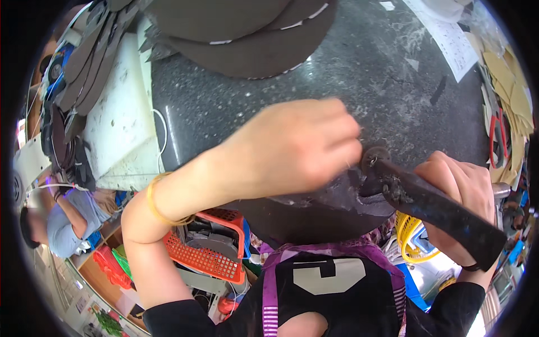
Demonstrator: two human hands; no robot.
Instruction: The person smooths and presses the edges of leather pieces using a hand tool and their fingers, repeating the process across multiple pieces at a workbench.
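Note:
My right hand (457, 180) is wrapped round the handle of a hammer (443, 210). The hammer's dark, worn head slants across in front of that hand, its round face toward the left and its flat end toward the lower right. My left hand (303, 146) is closed, its fingers curled and slightly blurred, to the left of the round face; whatever lies inside its fingers is hidden. Below both hands, at the table's near edge, lies a dark brown sheet piece (303, 216) with a shiny, creased upper part. The left forearm partly covers it.
Large dark brown curved pieces (241, 48) lie stacked on the dark speckled table (393, 84). A printed sheet (449, 45), red-handled scissors (497, 137) and tan cut pieces (508, 84) lie at the right. An orange basket (208, 255) stands below; another person (70, 219) is at far left.

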